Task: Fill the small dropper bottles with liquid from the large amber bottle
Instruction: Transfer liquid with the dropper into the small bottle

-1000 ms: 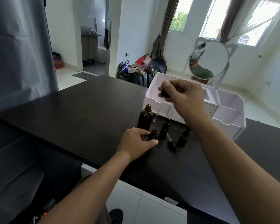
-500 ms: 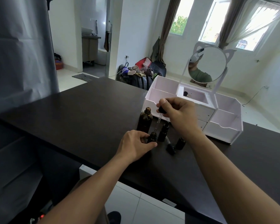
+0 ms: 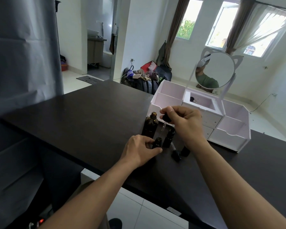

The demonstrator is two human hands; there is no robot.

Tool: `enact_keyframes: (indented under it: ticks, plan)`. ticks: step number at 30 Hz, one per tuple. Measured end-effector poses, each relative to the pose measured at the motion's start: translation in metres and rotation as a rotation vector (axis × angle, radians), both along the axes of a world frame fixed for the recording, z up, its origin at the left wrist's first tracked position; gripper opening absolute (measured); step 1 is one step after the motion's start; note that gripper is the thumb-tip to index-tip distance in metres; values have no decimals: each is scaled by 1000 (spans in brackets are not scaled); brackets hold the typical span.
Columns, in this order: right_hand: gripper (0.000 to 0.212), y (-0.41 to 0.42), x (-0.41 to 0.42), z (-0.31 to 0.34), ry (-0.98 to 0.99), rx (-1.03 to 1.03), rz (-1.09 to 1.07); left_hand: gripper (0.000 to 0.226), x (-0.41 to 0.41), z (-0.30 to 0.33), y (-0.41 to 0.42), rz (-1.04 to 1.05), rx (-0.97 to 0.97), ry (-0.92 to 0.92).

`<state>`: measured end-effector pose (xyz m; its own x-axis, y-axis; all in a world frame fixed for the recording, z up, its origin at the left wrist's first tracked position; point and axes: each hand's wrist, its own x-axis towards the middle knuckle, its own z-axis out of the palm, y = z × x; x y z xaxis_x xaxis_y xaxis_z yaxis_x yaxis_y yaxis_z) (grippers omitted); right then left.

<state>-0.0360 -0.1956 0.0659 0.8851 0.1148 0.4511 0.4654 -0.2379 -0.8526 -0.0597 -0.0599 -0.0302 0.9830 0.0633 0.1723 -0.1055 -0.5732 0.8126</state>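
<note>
Far left, we see a grey curtain [image 3: 23, 63] hanging past the left edge of the dark table [image 3: 92, 116]; a wide bare stretch of tabletop runs from that edge to the bottles. The near table edge cuts diagonally from left down to lower right, with white floor tiles [image 3: 139, 210] below it.

Left hand [image 3: 139, 150]: fingers and thumb curled round 1 small open dropper bottle [image 3: 157, 142], holding it upright on the table. Just behind it stands the large amber bottle [image 3: 150, 124], uncapped, upright, close to the front left corner of the white organizer [image 3: 228, 128].

Right hand [image 3: 182, 120]: thumb and fingers pinch the black bulb of a dropper [image 3: 165, 120], its glass tube pointing down, the tip above the gap between the amber bottle and the held bottle. We cannot tell whether the tube holds liquid.

Just right of the held bottle stands a capped dropper bottle [image 3: 169, 137]. A loose dropper cap [image 3: 175, 152] lies on the table beside it, and another small bottle [image 3: 185, 151] is partly hidden under the right wrist.

Right of the group, the organizer carries a round cat-eared mirror [image 3: 215, 70]. Bare tabletop continues past its right side.
</note>
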Motion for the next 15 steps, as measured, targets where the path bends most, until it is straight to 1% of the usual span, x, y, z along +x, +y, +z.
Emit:
enact_keyframes:
  ticks: [5,7,15]
  plan:
    - [19,0,1,1,-6,-16,7,41,2,-2,0,-14,14,-6]
    - [17,0,1,6,-12,-9,9,38,3,-3,1,-18,13,-10]
    - [15,4,9,39,-86,12,-58,29,2,-5,1,-48,-36,-35]
